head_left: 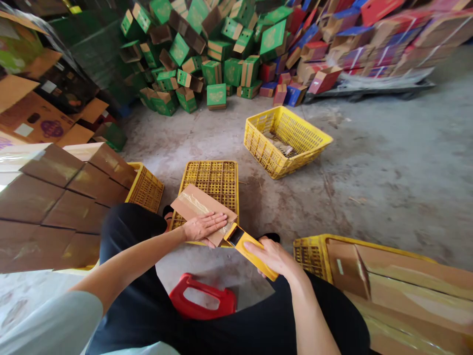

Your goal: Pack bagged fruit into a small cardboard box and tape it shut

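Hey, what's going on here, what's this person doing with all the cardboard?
A seated person presses the left hand flat on a folded cardboard piece that lies on an upturned yellow crate. The right hand holds a yellow tape dispenser at the cardboard's near edge; clear tape already runs across the piece. Flat brown cardboard stacks sit to the left, and more cardboard in a yellow crate to the right. Green boxes are heaped behind.

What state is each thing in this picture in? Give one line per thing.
cardboard piece: flat on the overturned crate, taped.
left hand: pressed flat on the cardboard piece.
right hand: gripping the tape dispenser.
tape dispenser: held at the cardboard's edge.
overturned crate: upside down.
open crate: upright, nearly empty.
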A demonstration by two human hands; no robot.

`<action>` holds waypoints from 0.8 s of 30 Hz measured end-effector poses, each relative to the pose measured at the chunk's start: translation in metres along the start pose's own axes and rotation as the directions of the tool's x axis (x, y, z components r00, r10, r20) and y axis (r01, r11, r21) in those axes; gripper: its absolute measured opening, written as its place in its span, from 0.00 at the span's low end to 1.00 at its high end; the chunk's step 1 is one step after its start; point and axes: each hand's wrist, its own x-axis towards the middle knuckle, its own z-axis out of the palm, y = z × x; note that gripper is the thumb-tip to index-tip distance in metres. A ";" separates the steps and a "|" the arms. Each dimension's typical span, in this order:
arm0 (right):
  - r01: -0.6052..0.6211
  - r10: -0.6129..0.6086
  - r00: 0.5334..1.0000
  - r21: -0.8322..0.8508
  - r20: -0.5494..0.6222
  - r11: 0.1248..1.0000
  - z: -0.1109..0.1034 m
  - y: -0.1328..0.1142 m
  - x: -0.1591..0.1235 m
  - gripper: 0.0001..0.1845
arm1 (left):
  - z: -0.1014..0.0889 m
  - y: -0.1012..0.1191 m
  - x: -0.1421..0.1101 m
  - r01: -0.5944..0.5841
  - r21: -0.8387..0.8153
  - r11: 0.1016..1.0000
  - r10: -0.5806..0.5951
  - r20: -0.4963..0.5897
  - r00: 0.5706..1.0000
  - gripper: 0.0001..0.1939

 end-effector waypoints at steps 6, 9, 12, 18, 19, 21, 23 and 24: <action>0.052 -0.052 0.998 -0.017 0.024 0.998 0.000 0.003 0.004 0.30 | -0.011 0.013 0.004 0.074 -0.040 0.996 -0.073 0.043 0.996 0.52; 0.060 -0.060 0.998 -0.050 0.005 0.997 0.000 -0.002 0.001 0.30 | -0.009 0.024 0.010 0.055 -0.047 0.997 -0.054 0.026 0.998 0.53; 0.053 -0.055 0.998 -0.059 -0.026 0.997 0.001 -0.004 -0.001 0.28 | 0.000 0.031 0.014 0.028 -0.032 0.999 -0.029 -0.010 1.000 0.52; 0.017 -0.017 1.000 -0.069 0.000 0.997 0.000 -0.001 0.000 0.26 | 0.014 0.029 0.014 0.044 0.038 0.998 -0.043 -0.043 0.998 0.52; 0.015 -0.015 1.000 -0.060 0.006 0.998 0.000 -0.001 0.000 0.26 | 0.015 0.028 0.014 0.046 0.044 0.998 -0.045 -0.036 0.998 0.52; 0.005 -0.004 1.000 -0.035 0.011 0.999 0.000 0.001 -0.001 0.26 | 0.016 0.027 0.014 0.050 0.048 0.998 -0.049 -0.024 0.998 0.51; -0.008 0.008 1.000 0.005 0.009 1.000 -0.002 0.005 -0.004 0.25 | 0.017 0.026 0.014 0.053 0.046 0.998 -0.052 -0.024 0.998 0.51; -0.010 0.009 1.000 0.024 0.013 1.000 -0.004 0.007 -0.006 0.25 | 0.017 0.026 0.014 0.052 0.042 0.998 -0.051 -0.025 0.998 0.50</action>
